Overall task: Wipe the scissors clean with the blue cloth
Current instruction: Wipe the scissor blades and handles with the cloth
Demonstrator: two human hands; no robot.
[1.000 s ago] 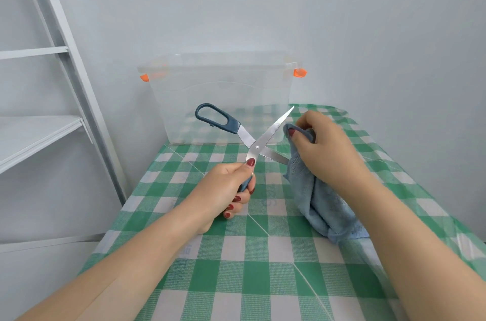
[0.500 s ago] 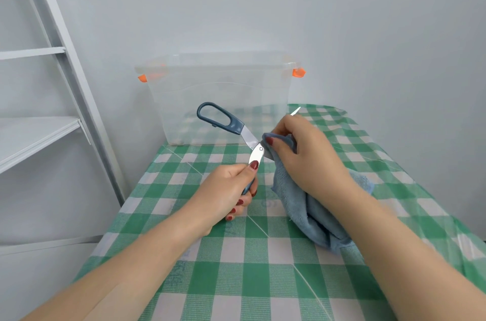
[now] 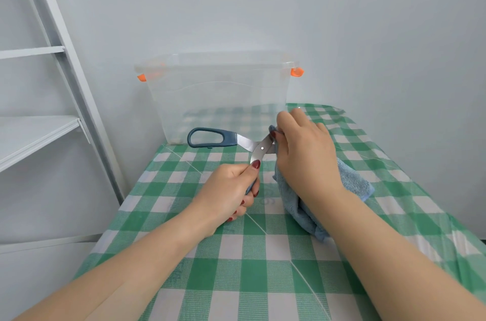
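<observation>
Steel-bladed scissors [image 3: 256, 148] stand open above the bench [image 3: 236, 255], their free handle now swung down level, the left hand [image 3: 228, 189] closed around the lower handle, the right hand [image 3: 305, 152] pinching the blue cloth [image 3: 352, 184] on one blade, farther from the pivot than before.

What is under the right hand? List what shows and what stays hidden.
Under the right hand bunches the blue cloth, pinched onto a blade of the open scissors and trailing onto the checked tablecloth. The blades past the pivot are covered.
</observation>
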